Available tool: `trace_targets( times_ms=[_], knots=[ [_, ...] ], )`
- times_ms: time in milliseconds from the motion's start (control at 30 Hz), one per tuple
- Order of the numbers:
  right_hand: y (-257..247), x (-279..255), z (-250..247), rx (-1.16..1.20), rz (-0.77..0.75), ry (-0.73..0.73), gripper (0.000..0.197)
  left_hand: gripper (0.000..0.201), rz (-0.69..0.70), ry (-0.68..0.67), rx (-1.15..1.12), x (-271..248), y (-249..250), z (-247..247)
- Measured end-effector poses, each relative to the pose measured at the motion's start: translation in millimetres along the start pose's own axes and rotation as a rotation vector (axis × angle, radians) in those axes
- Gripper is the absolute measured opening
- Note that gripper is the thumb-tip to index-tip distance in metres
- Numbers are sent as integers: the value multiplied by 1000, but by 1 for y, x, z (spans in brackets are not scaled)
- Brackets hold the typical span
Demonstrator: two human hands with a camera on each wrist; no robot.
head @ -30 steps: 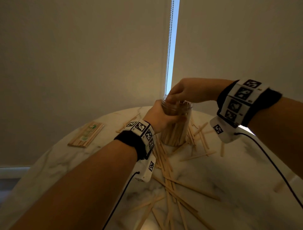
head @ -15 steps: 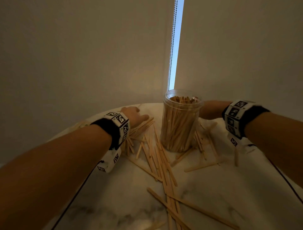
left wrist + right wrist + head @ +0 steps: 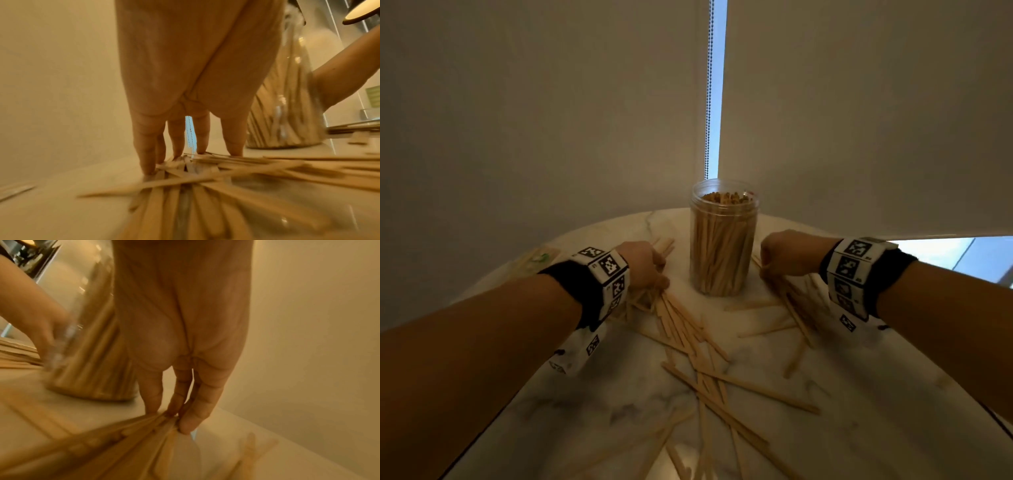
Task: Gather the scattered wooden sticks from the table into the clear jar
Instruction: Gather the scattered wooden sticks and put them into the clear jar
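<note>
1. The fingers (image 3: 191, 423) of the right hand (image 3: 789, 253) were pinched together on the ends of a fan of wooden sticks (image 3: 131, 433) lying on the bench (image 3: 893, 394), just right of the clear jar (image 3: 722, 246). The thumb and fingertips closed on those ends; how many sticks were truly caught, I could not tell through the blur.
2. The fingers (image 3: 148, 155) of the left hand (image 3: 642, 263) stood nearly straight, tips down on another heap of sticks (image 3: 185, 178) just left of the jar, pressing or raking rather than clasping. The head view showed the knuckles bent over the heap, so a partial grasp could not be ruled out.
3. The jar stood upright between the hands, uncovered and already packed nearly to its mouth with sticks, with many loose sticks (image 3: 709, 377) crossed on the bench nearer the person.
4. Risk, as I judged it: a fan held only by its ends would likely splay on lifting and shed sticks back onto the bench.
5. Risk: with so little room in the jar, a fresh bundle might jam at the mouth or ride up and spill.
6. Risk: both hands sat close to the jar, and no hand steadied it, so a sideways sweep could knock it over.
7. Hard to make out: both wrist views were smeared; the right fingertips were hidden in the head view; the sticks at the near edge ran out of frame; a flat packet (image 3: 534, 260) at the far left was half hidden behind the left wristband.
</note>
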State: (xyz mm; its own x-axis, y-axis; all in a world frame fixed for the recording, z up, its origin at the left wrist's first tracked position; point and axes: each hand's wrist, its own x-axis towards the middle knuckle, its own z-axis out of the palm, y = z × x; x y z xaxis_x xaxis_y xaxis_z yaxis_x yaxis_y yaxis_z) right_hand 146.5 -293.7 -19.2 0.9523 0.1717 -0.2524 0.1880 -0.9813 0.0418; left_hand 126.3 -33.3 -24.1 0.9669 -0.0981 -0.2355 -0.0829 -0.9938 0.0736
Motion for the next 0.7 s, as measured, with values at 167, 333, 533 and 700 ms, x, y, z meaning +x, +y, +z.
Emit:
trace_targets(
  times_ms=[167, 333, 533, 700],
  knots=[
    [-20, -46, 13, 55, -2, -1, 31, 58, 20, -13, 9, -52, 7, 10],
    [-51, -101, 26, 108, -22, -31, 28, 53, 51, -35, 9, -101, 23, 24],
    [-30, -107, 15, 176, 28, 112, 38, 63, 70, 15, -162, -136, 22, 39],
    [29, -59, 4, 64, 207, 68, 55, 92, -79, 52, -95, -141, 0, 50]
  ],
)
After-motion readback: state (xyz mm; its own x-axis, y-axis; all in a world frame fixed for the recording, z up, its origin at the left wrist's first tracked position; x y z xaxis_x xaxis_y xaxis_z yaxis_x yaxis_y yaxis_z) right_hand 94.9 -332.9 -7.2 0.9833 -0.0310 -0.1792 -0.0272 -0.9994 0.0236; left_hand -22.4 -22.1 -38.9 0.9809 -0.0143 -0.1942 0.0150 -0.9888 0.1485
